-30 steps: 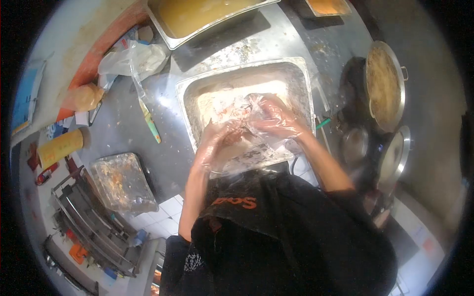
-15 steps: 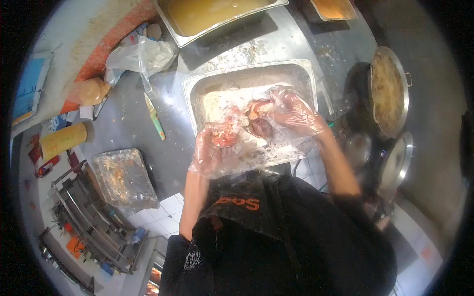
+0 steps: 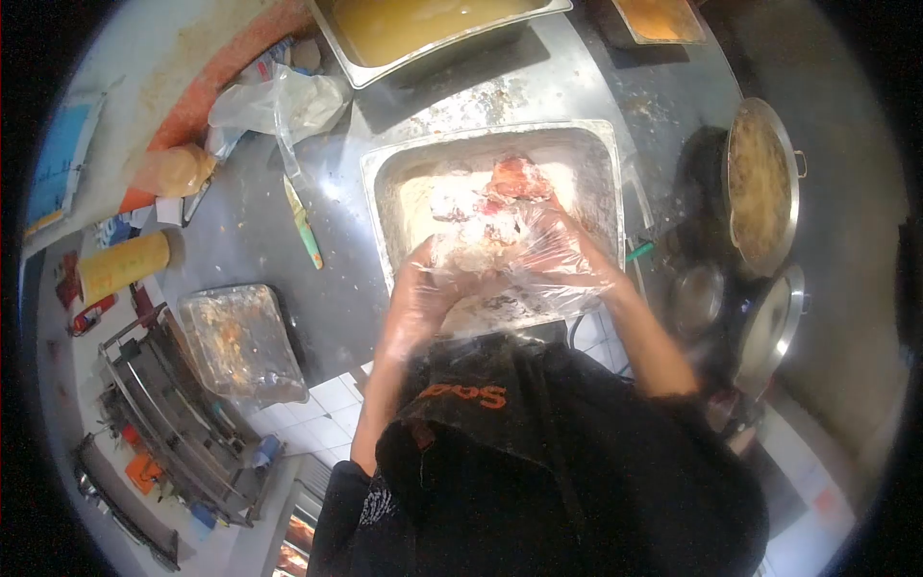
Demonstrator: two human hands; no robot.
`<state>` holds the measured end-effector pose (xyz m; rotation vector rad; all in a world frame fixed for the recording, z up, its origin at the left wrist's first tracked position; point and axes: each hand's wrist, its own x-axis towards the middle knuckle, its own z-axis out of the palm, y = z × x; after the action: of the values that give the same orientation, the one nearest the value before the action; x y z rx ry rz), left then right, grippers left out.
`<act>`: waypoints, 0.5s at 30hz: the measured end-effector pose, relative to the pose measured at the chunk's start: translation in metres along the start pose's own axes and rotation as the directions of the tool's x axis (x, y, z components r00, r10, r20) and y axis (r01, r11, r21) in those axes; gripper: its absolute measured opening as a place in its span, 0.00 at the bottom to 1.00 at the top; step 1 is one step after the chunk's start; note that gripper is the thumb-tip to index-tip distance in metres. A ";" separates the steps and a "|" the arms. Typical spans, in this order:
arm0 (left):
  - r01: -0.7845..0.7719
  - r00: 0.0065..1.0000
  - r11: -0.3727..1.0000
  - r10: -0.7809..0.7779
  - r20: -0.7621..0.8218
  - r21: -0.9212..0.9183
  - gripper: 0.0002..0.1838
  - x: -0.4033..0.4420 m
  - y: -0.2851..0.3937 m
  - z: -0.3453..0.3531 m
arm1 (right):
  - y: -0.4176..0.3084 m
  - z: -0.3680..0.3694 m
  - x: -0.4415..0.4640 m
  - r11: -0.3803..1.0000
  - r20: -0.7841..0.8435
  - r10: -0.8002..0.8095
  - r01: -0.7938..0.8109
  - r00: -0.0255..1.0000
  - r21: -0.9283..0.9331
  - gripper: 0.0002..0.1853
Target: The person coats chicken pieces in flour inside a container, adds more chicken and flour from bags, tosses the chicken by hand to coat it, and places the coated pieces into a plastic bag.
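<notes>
A deep metal pan [image 3: 373, 197] with white flour inside lies in front of me. My left hand [image 3: 428, 281], in a clear plastic glove, is low in the pan at the left, its fingers around a floured piece of meat [image 3: 492, 231]. My right hand [image 3: 558, 248], gloved too, touches the same floured meat from the right, its fingers partly hidden by loose plastic. Beyond the right hand's fingers a red piece of meat [image 3: 519, 178] rests in the pan. Another floured piece [image 3: 457, 204] lies to its left.
A tub of yellowish liquid [image 3: 433, 24] stands at the back. Left are a knife with a green handle [image 3: 306, 234], a plastic bag [image 3: 288, 104] and a plastic-covered tray [image 3: 240, 341]. A wide pan [image 3: 761, 188] of bubbling brownish liquid stands right.
My hands were apart half a second ago; now they are together low in the pan. The red meat shows farther back, and the view has shifted slightly.
</notes>
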<state>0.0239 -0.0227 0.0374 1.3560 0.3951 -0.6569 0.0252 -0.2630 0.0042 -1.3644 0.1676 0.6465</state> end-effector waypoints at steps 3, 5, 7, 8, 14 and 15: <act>-0.054 0.985 0.989 0.075 -0.153 0.134 0.36 -0.010 0.000 -0.003 | -0.005 0.023 0.008 0.897 0.039 -0.321 0.316 0.946 -0.308 0.27; -0.104 0.968 0.971 0.148 -0.204 0.213 0.38 -0.016 0.002 -0.013 | -0.008 0.033 0.014 0.875 0.196 -0.372 0.413 0.907 -0.253 0.25; -0.198 0.949 0.952 0.246 -0.199 0.234 0.39 -0.018 0.009 -0.020 | -0.003 0.013 0.014 0.688 0.283 -0.415 0.502 0.865 -0.525 0.20; -0.174 0.952 0.948 0.232 -0.202 0.268 0.38 -0.018 0.012 -0.023 | -0.016 0.014 0.017 0.561 0.328 -0.424 0.529 0.844 -0.637 0.18; 0.134 0.974 0.989 -0.120 -0.190 0.064 0.47 0.028 0.001 -0.010 | -0.041 -0.010 0.077 0.659 -0.346 0.177 -0.372 0.921 -0.653 0.37; 0.201 0.968 0.979 -0.193 -0.159 0.036 0.47 0.045 -0.012 -0.011 | -0.036 -0.011 0.088 0.691 -0.328 0.233 -0.393 0.915 -0.606 0.39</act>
<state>0.0515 -0.0220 -0.0021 1.4337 0.6476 -0.7317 0.1185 -0.2464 -0.0085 -2.1429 0.3922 0.8892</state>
